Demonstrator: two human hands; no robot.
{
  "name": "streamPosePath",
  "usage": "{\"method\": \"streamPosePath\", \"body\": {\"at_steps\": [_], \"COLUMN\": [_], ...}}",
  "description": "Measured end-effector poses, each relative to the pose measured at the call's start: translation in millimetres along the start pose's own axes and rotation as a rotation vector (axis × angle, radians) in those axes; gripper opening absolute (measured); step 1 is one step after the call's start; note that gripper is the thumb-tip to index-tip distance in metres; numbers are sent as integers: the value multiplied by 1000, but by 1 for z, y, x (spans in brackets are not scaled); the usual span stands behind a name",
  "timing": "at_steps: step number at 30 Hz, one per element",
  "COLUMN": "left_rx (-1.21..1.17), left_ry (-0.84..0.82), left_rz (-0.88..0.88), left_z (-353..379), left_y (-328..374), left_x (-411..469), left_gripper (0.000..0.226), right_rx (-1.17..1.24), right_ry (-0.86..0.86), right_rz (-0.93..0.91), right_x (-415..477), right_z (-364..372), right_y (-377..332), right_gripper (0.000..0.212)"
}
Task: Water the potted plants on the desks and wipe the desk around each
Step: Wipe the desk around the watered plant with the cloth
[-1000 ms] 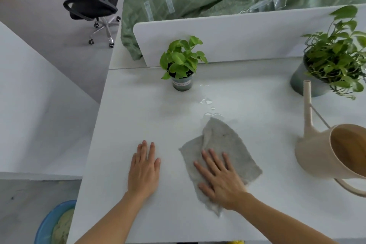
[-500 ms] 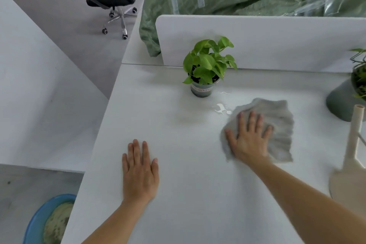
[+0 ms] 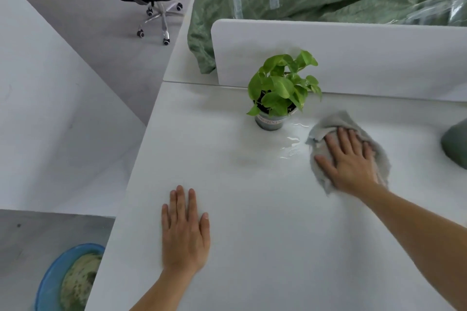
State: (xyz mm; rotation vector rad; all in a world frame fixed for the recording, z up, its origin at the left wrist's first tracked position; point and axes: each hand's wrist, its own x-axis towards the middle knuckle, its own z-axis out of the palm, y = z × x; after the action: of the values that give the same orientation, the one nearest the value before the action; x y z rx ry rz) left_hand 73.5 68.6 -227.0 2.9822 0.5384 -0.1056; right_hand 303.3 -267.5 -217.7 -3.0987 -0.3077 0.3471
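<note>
On the white surface (image 3: 252, 247), just right of the small grey pot of leafy green plant (image 3: 270, 122), your right grip (image 3: 351, 159) lies flat on the crumpled grey cloth (image 3: 337, 120). Its fingers are straight and press the cloth down. Since half a second ago it has carried the cloth farther back, so the far edge now sits level with the pot, near the white divider panel (image 3: 366, 58). A thin spill of water (image 3: 293, 145) glistens between pot and cloth. The cloth's left edge seems to touch it, though glare blurs that line. Your left grip (image 3: 185, 232) stays spread flat on the near surface, holding nothing.
</note>
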Motion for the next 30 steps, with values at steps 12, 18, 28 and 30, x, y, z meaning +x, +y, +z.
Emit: {"method": "streamPosePath", "body": {"at_steps": [12,18,28,30], "left_rx": [56,-31,-4,-3], "left_ry": [-33,-25,19,14], "left_rz": [-20,-149,-244,-245], "left_z": [0,-5,7,8], "left_y": [-1,14,33,33], "left_x": [2,16,28,31], "left_gripper": [65,72,66,66], "right_rx": [44,91,187,223], "right_ry": [-63,-62,68,45], "right_rz": [-296,-498,208,269], "right_x": [-59,-103,81,99], "right_z": [22,25,-12,-15], "right_y": [-102,-35,-25,-44], "right_gripper": [70,73,85,81]}}
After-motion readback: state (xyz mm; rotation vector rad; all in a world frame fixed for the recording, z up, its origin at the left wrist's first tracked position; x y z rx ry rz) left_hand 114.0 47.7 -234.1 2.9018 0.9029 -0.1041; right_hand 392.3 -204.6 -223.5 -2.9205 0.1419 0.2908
